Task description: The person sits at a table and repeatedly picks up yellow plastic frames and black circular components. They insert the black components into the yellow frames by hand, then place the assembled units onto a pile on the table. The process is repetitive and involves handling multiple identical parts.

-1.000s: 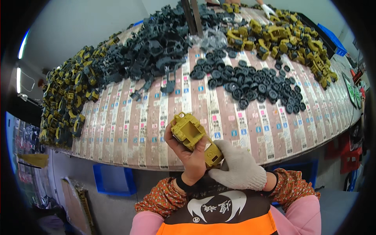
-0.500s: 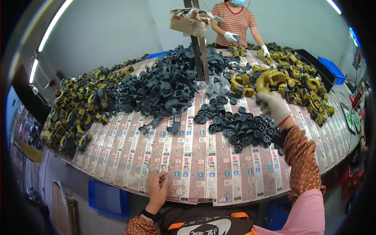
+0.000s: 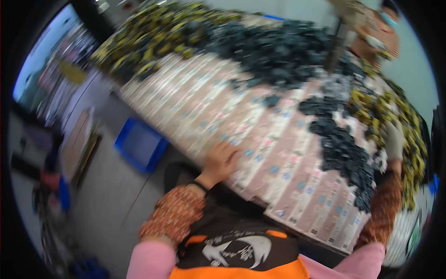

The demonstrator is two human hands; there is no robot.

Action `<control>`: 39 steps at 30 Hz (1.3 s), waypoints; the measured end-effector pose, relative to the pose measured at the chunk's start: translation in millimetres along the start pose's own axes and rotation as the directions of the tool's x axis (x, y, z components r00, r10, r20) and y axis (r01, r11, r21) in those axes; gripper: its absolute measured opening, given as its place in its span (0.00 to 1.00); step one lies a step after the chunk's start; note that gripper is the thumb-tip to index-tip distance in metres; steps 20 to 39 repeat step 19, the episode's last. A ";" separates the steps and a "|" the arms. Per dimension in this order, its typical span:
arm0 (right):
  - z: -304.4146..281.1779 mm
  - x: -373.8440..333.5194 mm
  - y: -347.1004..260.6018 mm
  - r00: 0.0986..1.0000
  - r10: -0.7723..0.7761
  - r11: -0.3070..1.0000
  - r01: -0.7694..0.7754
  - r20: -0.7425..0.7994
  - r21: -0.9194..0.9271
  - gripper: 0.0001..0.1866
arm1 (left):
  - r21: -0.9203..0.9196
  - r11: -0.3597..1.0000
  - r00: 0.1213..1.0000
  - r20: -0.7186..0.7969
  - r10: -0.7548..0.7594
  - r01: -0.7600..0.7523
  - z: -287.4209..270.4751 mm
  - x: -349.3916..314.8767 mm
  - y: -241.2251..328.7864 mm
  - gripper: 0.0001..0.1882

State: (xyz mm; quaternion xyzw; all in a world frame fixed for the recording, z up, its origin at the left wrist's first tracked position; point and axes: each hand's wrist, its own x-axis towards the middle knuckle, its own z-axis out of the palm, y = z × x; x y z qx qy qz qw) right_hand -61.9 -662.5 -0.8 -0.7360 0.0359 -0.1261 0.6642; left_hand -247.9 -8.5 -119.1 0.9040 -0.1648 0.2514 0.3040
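My left hand (image 3: pixel 219 162), bare with a dark wristband, rests at the near table edge, its fingers loosely spread and nothing visible in them. My right hand (image 3: pixel 394 140), in a pale glove, reaches over the pile of yellow and black toy vehicle parts (image 3: pixel 403 158) on the right. Blur smears its fingers, so any grip there is unclear. Left of that hand lies a heap of small black toy wheels (image 3: pixel 344 149). Beyond it a large pile of dark grey plastic parts (image 3: pixel 278 51) spreads across the table.
More yellow and black parts (image 3: pixel 160 32) are heaped at the far left of the paper-covered table (image 3: pixel 204 111). A metal post (image 3: pixel 337 44) rises from it. Across the table a co-worker in a striped shirt (image 3: pixel 383 42) stands. On the floor sits a blue bin (image 3: pixel 139 144).
The view has swung left and tilted, blurring the picture. My right hand has gone from above the wheels' right side to the yellow parts. My left hand stays by the table edge.
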 end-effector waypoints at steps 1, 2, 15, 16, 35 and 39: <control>94.5 -48.6 -23.4 0.989 -0.010 0.987 -0.014 -0.145 -0.161 0.19 | 0.055 0.998 0.999 -0.048 -0.009 0.011 -2.0 -15.3 -10.1 0.07; 90.0 -61.7 -21.6 0.993 0.093 0.971 -0.075 0.068 -0.228 0.23 | 0.010 1.000 0.998 -0.057 0.019 -0.018 0.5 -15.2 -13.7 0.07; 349.2 -359.5 -62.0 0.551 0.140 0.436 0.712 0.823 -0.551 0.48 | -0.069 0.994 0.989 -0.127 0.073 -0.082 19.3 -19.9 -30.8 0.09; 357.6 -364.5 -58.7 0.546 0.155 0.376 0.738 0.823 -0.561 0.50 | -0.074 0.993 0.987 -0.135 0.083 -0.094 20.1 -21.3 -33.8 0.09; 368.1 -370.6 -36.1 0.518 0.136 0.118 0.838 0.844 -0.533 0.56 | -0.065 0.990 0.985 -0.126 0.116 -0.125 30.1 -22.4 -43.5 0.12; 368.1 -370.6 -36.1 0.518 0.136 0.118 0.838 0.844 -0.533 0.56 | -0.065 0.990 0.985 -0.126 0.116 -0.125 30.1 -22.4 -43.5 0.12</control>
